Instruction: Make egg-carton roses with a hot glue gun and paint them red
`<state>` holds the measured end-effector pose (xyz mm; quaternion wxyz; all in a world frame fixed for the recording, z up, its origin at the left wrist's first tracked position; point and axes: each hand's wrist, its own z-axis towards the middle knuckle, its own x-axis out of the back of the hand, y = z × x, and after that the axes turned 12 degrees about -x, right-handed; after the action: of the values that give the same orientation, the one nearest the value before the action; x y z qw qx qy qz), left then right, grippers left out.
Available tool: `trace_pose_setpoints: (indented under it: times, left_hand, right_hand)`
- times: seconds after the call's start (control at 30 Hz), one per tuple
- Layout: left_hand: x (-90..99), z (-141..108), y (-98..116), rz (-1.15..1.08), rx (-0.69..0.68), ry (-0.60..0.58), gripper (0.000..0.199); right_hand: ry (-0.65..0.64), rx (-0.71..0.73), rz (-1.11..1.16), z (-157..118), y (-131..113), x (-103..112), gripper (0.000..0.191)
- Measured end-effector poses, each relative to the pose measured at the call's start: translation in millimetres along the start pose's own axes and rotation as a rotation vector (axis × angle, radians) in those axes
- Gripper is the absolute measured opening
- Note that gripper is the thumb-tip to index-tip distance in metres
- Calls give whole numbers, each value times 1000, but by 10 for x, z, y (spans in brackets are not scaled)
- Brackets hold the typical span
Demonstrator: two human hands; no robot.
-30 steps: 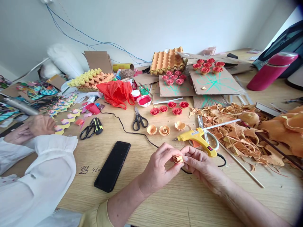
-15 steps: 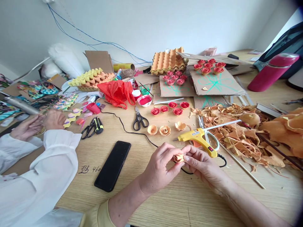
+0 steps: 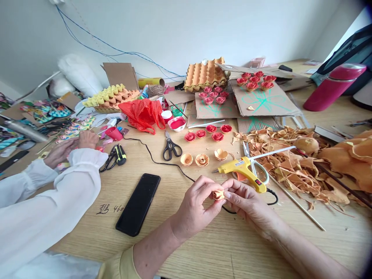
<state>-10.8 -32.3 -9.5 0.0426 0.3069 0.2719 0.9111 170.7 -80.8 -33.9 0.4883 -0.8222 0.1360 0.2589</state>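
Note:
A small orange flower bud (image 3: 218, 195), apparently of egg-carton pulp, is pinched between both hands above the table. My left hand (image 3: 197, 203) grips it from the left with thumb and fingers. From the right, my right hand (image 3: 247, 199) closes thumb and fingertips on its edge. Just beyond lies a yellow glue gun (image 3: 241, 167) with a white glue stick in its back, partly over white-handled scissors (image 3: 263, 170). Unpainted flower cups (image 3: 186, 159) stand in a row further left, one with a curled centre (image 3: 202, 160). Behind them sit several red-painted flowers (image 3: 217, 136).
A black phone (image 3: 138, 204) lies left of my arm. Black scissors (image 3: 171, 147), a red paint bowl (image 3: 177, 123) and a red plastic bag (image 3: 142, 114) are further back. Orange scraps (image 3: 287, 162) heap at right near a pink bottle (image 3: 334, 88). A co-worker's white sleeves (image 3: 84, 174) reach in at left.
My hands stay almost in place, still pinching the flower bud. At left, the co-worker's hands and sleeves have moved to the right and further over the table.

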Motion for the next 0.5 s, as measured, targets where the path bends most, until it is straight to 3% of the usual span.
trace_pose_setpoints:
  times: [0.5]
  left_hand:
    - [34, 10, -4, 47, -38, -76, 10]
  right_hand:
    - [12, -28, 13, 2, 34, 33, 26]
